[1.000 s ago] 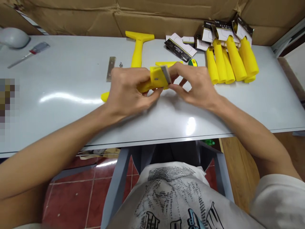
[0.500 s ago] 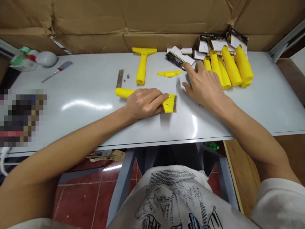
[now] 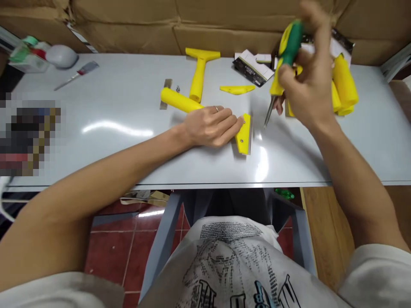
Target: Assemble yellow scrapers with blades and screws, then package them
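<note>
In my left hand (image 3: 210,128) is a yellow scraper (image 3: 244,134), its head pointing right with a thin metal blade along the edge and screws in its face. Its round handle sticks out to the left, partly over a loose metal blade (image 3: 166,104). My right hand (image 3: 310,81) is raised, slightly blurred, closed around a green and yellow screwdriver (image 3: 289,49) whose shaft points down toward the table. Between the hands and farther back lies a narrow yellow clamp piece (image 3: 236,90). A second yellow scraper body (image 3: 198,77) rests behind my left hand.
Small screws (image 3: 177,88) lie beside the loose blade. Black and white cards (image 3: 252,68) and several yellow scrapers (image 3: 345,85) are at the back right. A thin screwdriver (image 3: 77,75) and a whitish rounded object (image 3: 61,56) sit at the left. Cardboard (image 3: 128,34) lines the back.
My right hand has risen from the table near the cards and now holds the screwdriver. The scraper in my left hand has shifted right and turned slightly.
</note>
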Motion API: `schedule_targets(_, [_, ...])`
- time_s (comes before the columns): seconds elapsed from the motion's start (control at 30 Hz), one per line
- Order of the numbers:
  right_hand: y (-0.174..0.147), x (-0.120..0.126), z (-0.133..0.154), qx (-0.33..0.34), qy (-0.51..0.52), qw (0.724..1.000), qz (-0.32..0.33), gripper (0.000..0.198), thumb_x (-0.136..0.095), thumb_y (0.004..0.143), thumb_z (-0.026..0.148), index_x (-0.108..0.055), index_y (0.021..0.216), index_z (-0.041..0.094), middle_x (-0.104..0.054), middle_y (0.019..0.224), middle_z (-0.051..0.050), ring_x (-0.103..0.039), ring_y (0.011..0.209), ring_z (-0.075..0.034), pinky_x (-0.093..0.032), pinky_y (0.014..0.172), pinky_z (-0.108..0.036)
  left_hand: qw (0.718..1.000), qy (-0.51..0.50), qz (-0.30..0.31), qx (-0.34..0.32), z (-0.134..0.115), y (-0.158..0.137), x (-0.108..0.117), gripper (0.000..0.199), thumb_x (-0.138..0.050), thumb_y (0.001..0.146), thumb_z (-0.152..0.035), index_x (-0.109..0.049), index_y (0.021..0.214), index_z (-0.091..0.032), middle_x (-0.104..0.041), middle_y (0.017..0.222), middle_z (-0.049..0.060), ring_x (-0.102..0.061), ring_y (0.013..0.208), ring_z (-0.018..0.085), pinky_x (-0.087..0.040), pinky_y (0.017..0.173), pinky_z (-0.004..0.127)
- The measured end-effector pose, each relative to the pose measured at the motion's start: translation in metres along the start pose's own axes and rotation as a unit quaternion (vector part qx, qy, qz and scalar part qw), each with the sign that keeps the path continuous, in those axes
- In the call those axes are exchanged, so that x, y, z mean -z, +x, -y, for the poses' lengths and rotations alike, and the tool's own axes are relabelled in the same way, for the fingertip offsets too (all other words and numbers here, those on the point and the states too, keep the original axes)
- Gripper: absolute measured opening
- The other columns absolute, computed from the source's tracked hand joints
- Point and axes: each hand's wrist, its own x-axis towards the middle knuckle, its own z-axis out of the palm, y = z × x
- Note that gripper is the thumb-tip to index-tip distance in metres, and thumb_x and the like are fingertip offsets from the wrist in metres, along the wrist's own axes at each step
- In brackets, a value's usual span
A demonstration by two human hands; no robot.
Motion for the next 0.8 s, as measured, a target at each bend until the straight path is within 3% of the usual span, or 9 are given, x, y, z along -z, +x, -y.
schedule_targets(0.03, [0.002,-0.003,-0.003,0.019,0.064,0.996,-0.054,0.090,-0.048,0.115,0.043,-0.014,0.195,0.019,-0.033,0.201,-0.017,-0.075,0.142,-0.027,-0.073,0.098,-0.038,1.000,-0.017,-0.015,0.001,0.001,-0.003,0.000,0.038,-0.042,0.131,-0.023,-0.079,0.141,-0.022,-0.076,0.093,0.005,-0.074,0.081,0.022,-0.057,0.070,0.036])
schedule_targets(0.1, [0.004,-0.014,-0.009,0.040,0.160,0.979,-0.120,0.098,-0.058,0.112,0.066,-0.016,0.192,0.029,-0.039,0.198,-0.009,-0.073,0.152,-0.031,-0.076,0.095,-0.037,0.998,-0.042,-0.052,0.002,0.005,-0.006,0.001,0.028,-0.052,0.131,-0.027,-0.079,0.139,-0.024,-0.076,0.093,0.004,-0.076,0.081,0.023,-0.057,0.070,0.037])
schedule_targets(0.2, [0.001,-0.028,-0.014,0.015,0.164,0.980,-0.116,0.112,-0.056,0.110,0.089,0.001,0.193,0.041,-0.054,0.184,-0.006,-0.069,0.162,-0.031,-0.079,0.100,-0.034,0.997,-0.055,-0.062,0.003,0.009,-0.005,0.004,0.025,-0.056,0.130,-0.030,-0.081,0.125,-0.026,-0.072,0.087,0.002,-0.077,0.077,0.024,-0.058,0.067,0.039])
schedule_targets(0.33, [-0.012,-0.030,-0.006,-0.027,0.122,0.992,0.000,0.122,-0.057,0.114,0.093,0.019,0.197,0.046,-0.053,0.188,-0.009,-0.071,0.162,-0.036,-0.083,0.103,-0.043,0.999,-0.047,-0.009,0.023,0.009,0.000,0.009,0.038,-0.049,0.131,-0.036,-0.079,0.110,-0.025,-0.071,0.087,0.004,-0.080,0.077,0.028,-0.062,0.062,0.044])
schedule_targets(0.47, [-0.018,-0.025,0.009,-0.033,0.150,0.983,0.104,0.125,-0.068,0.109,0.097,0.001,0.201,0.049,-0.063,0.179,-0.008,-0.074,0.160,-0.040,-0.083,0.103,-0.046,0.996,-0.061,0.018,0.058,0.004,0.003,0.009,0.043,-0.046,0.130,-0.037,-0.078,0.103,-0.026,-0.070,0.085,0.005,-0.082,0.079,0.030,-0.067,0.064,0.048])
schedule_targets(0.57, [-0.014,-0.030,0.011,-0.031,0.174,0.978,0.114,0.120,-0.064,0.108,0.102,-0.009,0.201,0.049,-0.064,0.179,-0.007,-0.074,0.161,-0.041,-0.081,0.104,-0.045,0.991,-0.098,-0.001,0.089,0.001,0.004,0.006,0.045,-0.048,0.129,-0.039,-0.077,0.098,-0.025,-0.067,0.081,0.005,-0.083,0.081,0.031,-0.070,0.068,0.051])
schedule_targets(0.67, [-0.003,-0.039,-0.003,-0.020,0.181,0.976,0.117,0.120,-0.057,0.107,0.106,-0.010,0.201,0.050,-0.061,0.182,-0.007,-0.073,0.162,-0.043,-0.080,0.101,-0.044,0.989,-0.110,0.004,0.101,-0.001,0.007,0.007,0.048,-0.045,0.130,-0.040,-0.079,0.098,-0.025,-0.067,0.081,0.005,-0.085,0.085,0.032,-0.072,0.070,0.054])
schedule_targets(0.73, [0.006,-0.047,-0.017,-0.003,0.193,0.978,0.079,0.123,-0.050,0.107,0.110,0.003,0.201,0.050,-0.058,0.185,-0.007,-0.074,0.161,-0.044,-0.079,0.101,-0.044,0.991,-0.099,0.022,0.087,0.000,0.010,0.011,0.050,-0.041,0.131,-0.039,-0.080,0.102,-0.025,-0.068,0.083,0.006,-0.086,0.085,0.033,-0.072,0.069,0.054])
schedule_targets(0.8, [0.012,-0.054,-0.029,0.015,0.220,0.975,0.011,0.128,-0.042,0.106,0.112,0.026,0.195,0.049,-0.053,0.188,-0.007,-0.075,0.159,-0.045,-0.077,0.105,-0.048,0.995,-0.068,0.047,0.060,0.001,0.013,0.017,0.053,-0.035,0.131,-0.036,-0.080,0.105,-0.024,-0.070,0.085,0.006,-0.086,0.085,0.032,-0.071,0.065,0.051])
